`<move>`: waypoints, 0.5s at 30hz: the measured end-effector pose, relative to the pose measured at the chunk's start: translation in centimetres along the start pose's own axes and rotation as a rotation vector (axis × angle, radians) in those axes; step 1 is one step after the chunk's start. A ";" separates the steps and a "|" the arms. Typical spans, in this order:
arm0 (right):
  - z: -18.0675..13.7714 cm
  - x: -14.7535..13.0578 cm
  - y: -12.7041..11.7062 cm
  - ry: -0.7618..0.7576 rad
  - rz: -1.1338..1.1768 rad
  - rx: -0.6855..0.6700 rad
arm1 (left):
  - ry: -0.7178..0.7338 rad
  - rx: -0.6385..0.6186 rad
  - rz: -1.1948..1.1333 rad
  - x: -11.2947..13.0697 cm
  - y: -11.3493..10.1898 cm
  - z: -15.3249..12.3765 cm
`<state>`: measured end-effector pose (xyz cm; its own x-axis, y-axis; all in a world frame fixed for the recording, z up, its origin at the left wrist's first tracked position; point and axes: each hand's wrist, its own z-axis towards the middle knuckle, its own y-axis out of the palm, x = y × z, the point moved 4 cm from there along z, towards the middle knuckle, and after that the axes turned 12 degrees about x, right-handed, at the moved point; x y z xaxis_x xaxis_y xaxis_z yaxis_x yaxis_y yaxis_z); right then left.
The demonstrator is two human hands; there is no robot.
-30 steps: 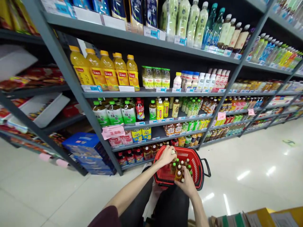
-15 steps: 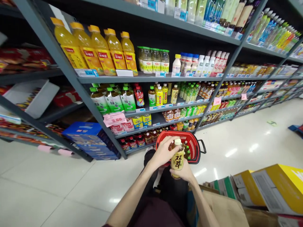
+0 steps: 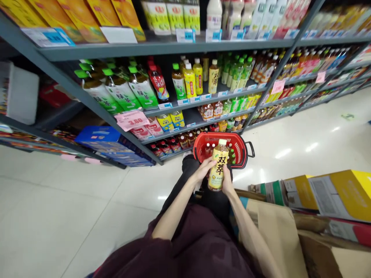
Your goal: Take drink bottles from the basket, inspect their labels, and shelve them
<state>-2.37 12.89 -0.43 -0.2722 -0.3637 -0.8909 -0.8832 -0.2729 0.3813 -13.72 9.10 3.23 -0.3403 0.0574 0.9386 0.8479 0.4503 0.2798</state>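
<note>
Bottle (image 3: 218, 166), yellow-labelled with a pale cap, held upright above the near rim of the red basket (image 3: 199, 148), which stands on the floor and holds more bottles. Left hand (image 3: 203, 171) wraps the bottle's left side; right hand (image 3: 226, 181) cups its lower right side; both are closed on it. Good practice, as a judgement: keep one palm low on the body and the label turned up, legible. Beyond the basket, the grey shelves (image 3: 162, 48) carry drinks; right of it lie cardboard boxes (image 3: 327, 193).
</note>
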 end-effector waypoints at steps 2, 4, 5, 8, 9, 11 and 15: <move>0.3 0.1 -0.2 -0.019 0.020 0.035 | 0.035 0.034 -0.040 -0.2 0.2 0.4; 0.5 0.3 -0.2 -0.026 0.039 0.054 | 0.055 0.051 -0.074 -0.5 0.4 0.6; 0.6 0.4 -0.1 -0.021 0.052 0.066 | 0.054 0.052 -0.087 -0.7 0.5 0.7; 0.9 0.7 0.2 0.009 0.085 0.114 | 0.034 0.037 -0.111 -1.4 0.4 0.9; 1.0 0.8 0.2 0.021 0.078 0.125 | 0.029 0.032 -0.114 -1.6 0.3 1.0; 1.1 0.8 0.2 0.031 0.028 0.138 | 0.034 0.030 -0.100 -1.8 0.0 1.1; 0.8 0.0 0.1 -0.010 -0.133 0.122 | 0.093 0.051 -0.012 -1.5 -0.2 1.0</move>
<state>-2.75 13.55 -0.61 -0.1531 -0.3224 -0.9341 -0.9515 -0.2073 0.2275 -13.81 9.79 1.52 -0.3090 -0.0297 0.9506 0.8215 0.4953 0.2825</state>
